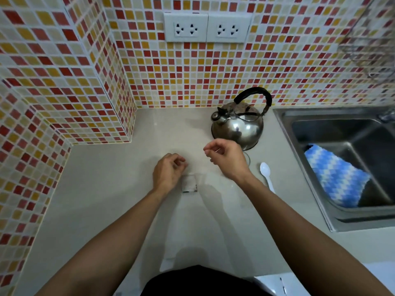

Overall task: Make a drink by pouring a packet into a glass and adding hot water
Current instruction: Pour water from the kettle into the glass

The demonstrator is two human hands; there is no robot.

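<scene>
A small pale packet (189, 184) hangs just under my left hand (168, 173), whose fingers are closed on its top edge above the counter's middle. My right hand (226, 160) hovers a little to the right and farther back, thumb and forefinger pinched together; whether a scrap is between them is too small to tell. Behind my right wrist a clear glass (247, 159) stands on the counter, mostly hidden. The steel kettle (237, 127) with a black handle stands behind it near the wall.
A white plastic spoon (266, 175) lies right of the glass. A steel sink (286, 122) takes up the right side, with a blue-and-white cloth (335, 178) in it. Tiled walls close the back and left. The beige counter (106, 189) stretches left.
</scene>
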